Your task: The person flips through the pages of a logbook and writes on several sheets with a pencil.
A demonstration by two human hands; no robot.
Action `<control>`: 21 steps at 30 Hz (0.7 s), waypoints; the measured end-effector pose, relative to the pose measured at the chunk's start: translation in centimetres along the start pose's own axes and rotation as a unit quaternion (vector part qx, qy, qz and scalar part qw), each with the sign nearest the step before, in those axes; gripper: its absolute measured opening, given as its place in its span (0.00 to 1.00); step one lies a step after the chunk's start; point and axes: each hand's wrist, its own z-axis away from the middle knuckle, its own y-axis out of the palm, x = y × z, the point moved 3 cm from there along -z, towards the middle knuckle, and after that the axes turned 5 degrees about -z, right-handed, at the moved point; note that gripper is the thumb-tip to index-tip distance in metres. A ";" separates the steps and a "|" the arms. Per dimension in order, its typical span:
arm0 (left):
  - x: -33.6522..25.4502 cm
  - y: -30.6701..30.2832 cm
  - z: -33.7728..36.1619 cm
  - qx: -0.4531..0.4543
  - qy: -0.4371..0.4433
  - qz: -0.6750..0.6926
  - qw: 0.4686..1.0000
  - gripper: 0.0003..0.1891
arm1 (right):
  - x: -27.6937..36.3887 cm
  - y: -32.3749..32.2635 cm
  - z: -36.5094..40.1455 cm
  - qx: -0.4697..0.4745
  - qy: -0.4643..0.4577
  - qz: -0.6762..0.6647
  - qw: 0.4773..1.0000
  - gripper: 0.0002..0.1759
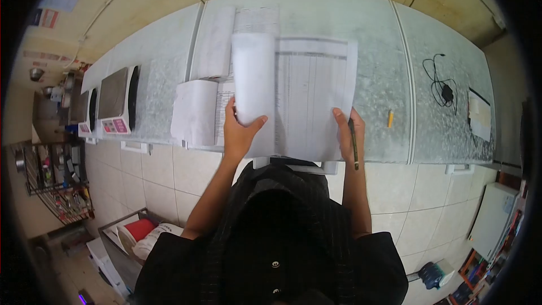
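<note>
Between my hands is a stack of printed table sheets (310, 90), its left pages curled over into a white roll (253, 73). My left hand (241, 133) grips the curled pages, thumb on top and fingers behind. At the lower right edge, my right hand (351, 130) pinches the sheets under its thumb. A dark green pen (354, 144) is tucked among the fingers of that same hand. Left of the stack, more curled papers (195, 110) lie on the table, and another folded-over set (217, 39) lies farther back.
The long pale table (372, 68) runs along a wall. Two weighing scales (118, 101) stand at its left. A small yellow object (390, 118), a coiled black cable (446, 91) and a clipboard with papers (480, 116) lie to the right. A bin with a red item (138, 230) is below left.
</note>
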 end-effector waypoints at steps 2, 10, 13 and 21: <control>2.0 0.0 1.5 -0.017 -0.050 -0.038 0.998 0.36 | -0.3 0.5 0.6 0.022 -0.045 0.081 0.995 0.15; 8.9 1.0 2.5 0.043 -0.186 0.108 0.976 0.27 | -4.6 -2.2 0.7 -0.038 -0.069 0.158 0.984 0.15; 8.9 1.1 3.1 0.094 -0.234 0.110 0.961 0.26 | -5.1 -2.7 1.0 -0.058 -0.045 0.155 0.985 0.15; 4.5 -0.8 2.2 0.051 -0.165 0.235 0.957 0.26 | -6.3 -4.2 0.7 -0.097 -0.009 0.092 0.991 0.11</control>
